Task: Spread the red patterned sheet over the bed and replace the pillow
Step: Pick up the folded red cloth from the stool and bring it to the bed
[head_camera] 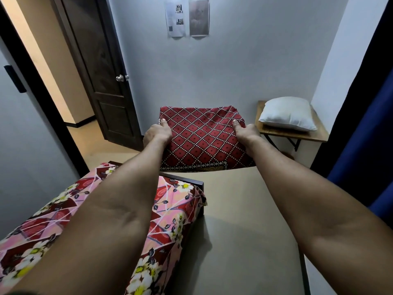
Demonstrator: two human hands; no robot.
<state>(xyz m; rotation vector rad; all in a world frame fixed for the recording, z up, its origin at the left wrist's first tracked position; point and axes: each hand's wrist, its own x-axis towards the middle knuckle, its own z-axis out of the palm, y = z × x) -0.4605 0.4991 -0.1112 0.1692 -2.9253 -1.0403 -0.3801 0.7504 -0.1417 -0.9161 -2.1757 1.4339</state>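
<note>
Above the floor, folded red diamond-patterned sheet (202, 138), gripped by both hands

The red patterned sheet (202, 137), folded into a flat rectangle of red diamonds outlined in white dots, is held level in the air, gripped at its side edges by the left hand (158, 133) and right hand (246, 132), thumbs on top. The plump white pillow (288, 113) is laid across most of a small wooden table (293, 135). The bed (170, 209) is covered in pink floral cloth.
</note>
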